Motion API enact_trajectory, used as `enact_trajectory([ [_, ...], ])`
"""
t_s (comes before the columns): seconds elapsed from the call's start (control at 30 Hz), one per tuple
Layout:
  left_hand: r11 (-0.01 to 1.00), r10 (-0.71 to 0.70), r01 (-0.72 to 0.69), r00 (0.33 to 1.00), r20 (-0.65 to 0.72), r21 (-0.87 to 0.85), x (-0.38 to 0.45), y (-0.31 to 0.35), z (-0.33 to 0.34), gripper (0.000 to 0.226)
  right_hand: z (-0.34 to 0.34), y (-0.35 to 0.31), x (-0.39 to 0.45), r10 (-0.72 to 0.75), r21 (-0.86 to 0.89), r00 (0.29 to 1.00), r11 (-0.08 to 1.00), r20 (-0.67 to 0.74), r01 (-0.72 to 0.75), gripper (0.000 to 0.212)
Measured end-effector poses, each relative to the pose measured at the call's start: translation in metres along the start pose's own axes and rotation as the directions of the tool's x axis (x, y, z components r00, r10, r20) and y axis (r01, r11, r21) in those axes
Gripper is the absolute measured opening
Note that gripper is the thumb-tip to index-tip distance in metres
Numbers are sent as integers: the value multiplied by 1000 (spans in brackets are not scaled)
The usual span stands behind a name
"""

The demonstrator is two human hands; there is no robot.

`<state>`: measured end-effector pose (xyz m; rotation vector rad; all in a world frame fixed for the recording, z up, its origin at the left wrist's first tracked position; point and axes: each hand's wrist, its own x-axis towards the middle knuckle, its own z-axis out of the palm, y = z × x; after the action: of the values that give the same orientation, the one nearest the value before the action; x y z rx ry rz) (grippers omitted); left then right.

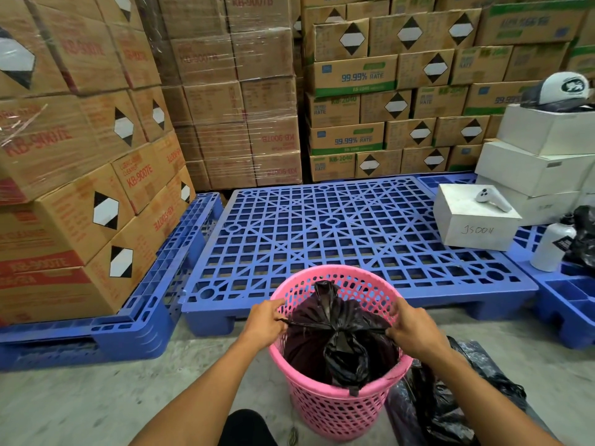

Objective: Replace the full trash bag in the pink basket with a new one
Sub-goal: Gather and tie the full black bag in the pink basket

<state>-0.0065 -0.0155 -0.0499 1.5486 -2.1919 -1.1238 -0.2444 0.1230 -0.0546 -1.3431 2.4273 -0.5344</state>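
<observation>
A pink perforated basket stands on the concrete floor just in front of me. Inside it sits a full black trash bag, its top gathered into a knot at the middle. My left hand pinches one stretched strip of the bag at the basket's left rim. My right hand grips the other strip at the right rim. Both strips are pulled taut, sideways away from the knot. A loose, crumpled black bag lies on the floor to the right of the basket.
A blue plastic pallet lies right behind the basket, with another at the left under stacked cardboard boxes. White boxes, a white bottle and a cap sit at the right. Walls of cartons close off the back.
</observation>
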Motion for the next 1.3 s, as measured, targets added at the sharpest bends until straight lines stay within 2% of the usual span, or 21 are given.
enact_trajectory([
  [0.13, 996, -43, 46, 998, -38, 82, 4, -8, -6, 62, 3, 3, -1, 31, -59, 999, 998, -11, -31, 27],
  [0.2, 993, -96, 96, 995, -6, 62, 5, -6, -10, 65, 2, 1, 0, 38, -68, 999, 997, -33, -40, 29],
  [0.27, 980, -160, 171, 982, 100, -106, 2, 0, -15, 66, -5, -4, 1, 19, -29, 999, 999, -41, -20, 28],
  [0.37, 863, -139, 249, 953, 269, -439, -4, 22, -20, 57, -20, -27, -1, -116, 205, 993, 973, 20, 110, 22],
  [0.43, 806, -63, 204, 963, 262, -556, -8, 40, -13, 51, -26, -48, -6, -224, 314, 974, 927, 24, 205, 22],
  [0.5, 793, 6, 127, 976, 216, -597, -12, 55, 4, 48, -24, -67, -9, -300, 341, 954, 896, -8, 285, 22],
  [0.6, 822, 112, 4, 979, 169, -570, -19, 65, 26, 40, -18, -81, -11, -355, 340, 935, 877, -17, 339, 21],
  [0.73, 866, 161, -49, 970, 185, -497, -23, 59, 32, 41, -16, -81, -11, -324, 411, 944, 854, -62, 320, 20],
  [0.83, 883, 189, -109, 973, 134, -457, -26, 57, 29, 56, -11, -82, -12, -341, 447, 939, 832, -55, 328, 19],
  [0.9, 894, 161, -107, 983, 89, -436, -24, 56, 27, 52, -10, -79, -11, -304, 558, 952, 782, -46, 276, 20],
  [0.97, 899, 128, -85, 989, 72, -429, -23, 57, 21, 56, -7, -69, -6, -195, 661, 979, 728, -55, 182, 26],
  [1.03, 913, 108, -66, 991, 84, -402, -21, 56, 17, 60, -4, -60, -4, -169, 594, 986, 793, -1, 136, 38],
  [1.13, 954, 148, -111, 983, 112, -280, -21, 60, 11, 67, 10, -60, -4, -249, 445, 955, 882, 159, 155, 62],
  [1.3, 977, 208, -201, 971, 118, -68, -26, 69, 4, 71, 17, -76, 5, -319, 390, 944, 883, 91, 261, 59],
])
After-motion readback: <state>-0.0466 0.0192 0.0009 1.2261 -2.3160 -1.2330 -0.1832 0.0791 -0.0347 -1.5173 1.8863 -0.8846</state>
